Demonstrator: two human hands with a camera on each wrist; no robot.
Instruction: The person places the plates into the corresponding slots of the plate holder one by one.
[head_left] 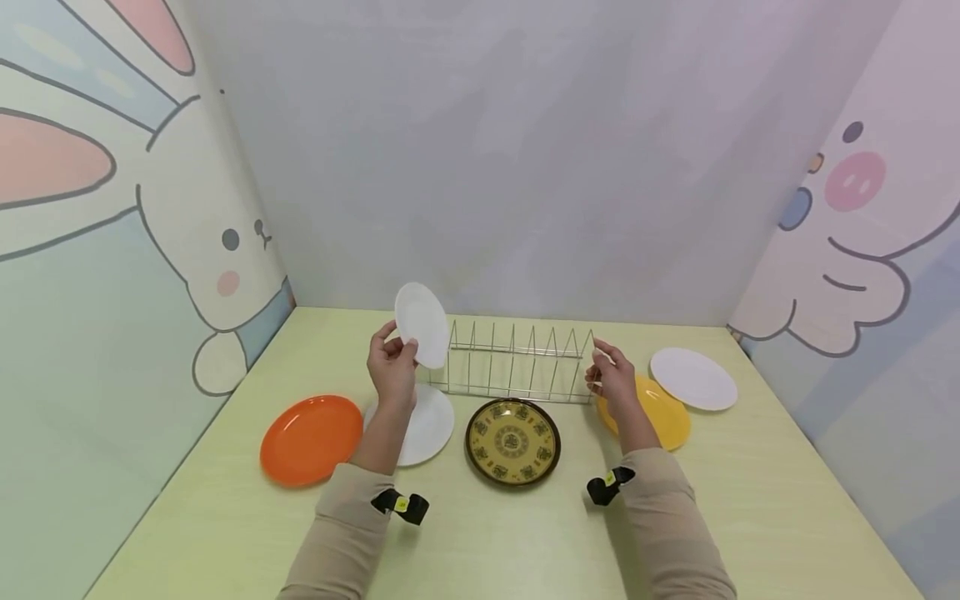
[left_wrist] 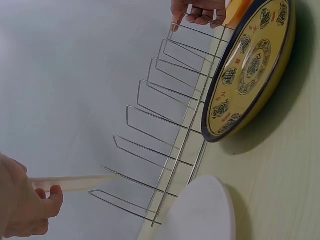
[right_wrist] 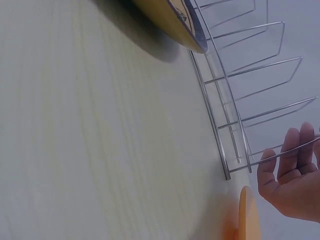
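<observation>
My left hand [head_left: 393, 373] pinches a small white plate [head_left: 422, 325] by its lower edge, thumb on the near face. The plate is raised and tilted at the left end of a wire dish rack [head_left: 517, 352]; in the left wrist view it appears edge-on, its far edge overlapping a rack wire. At the rack's right end, my right hand [head_left: 615, 385] holds the end wire, with fingers [right_wrist: 289, 155] curled around it. No plates stand in the rack's slots. A patterned yellow-brown plate [head_left: 512, 442] with a dark rim lies in front of the rack.
Below my left forearm lies another white plate [head_left: 429, 427], partly hidden, with an orange plate [head_left: 311, 442] to its left. A yellow plate [head_left: 666, 418] is partly behind my right arm, beside a white plate [head_left: 693, 379]. A pale wall [head_left: 510, 167] rises behind the table.
</observation>
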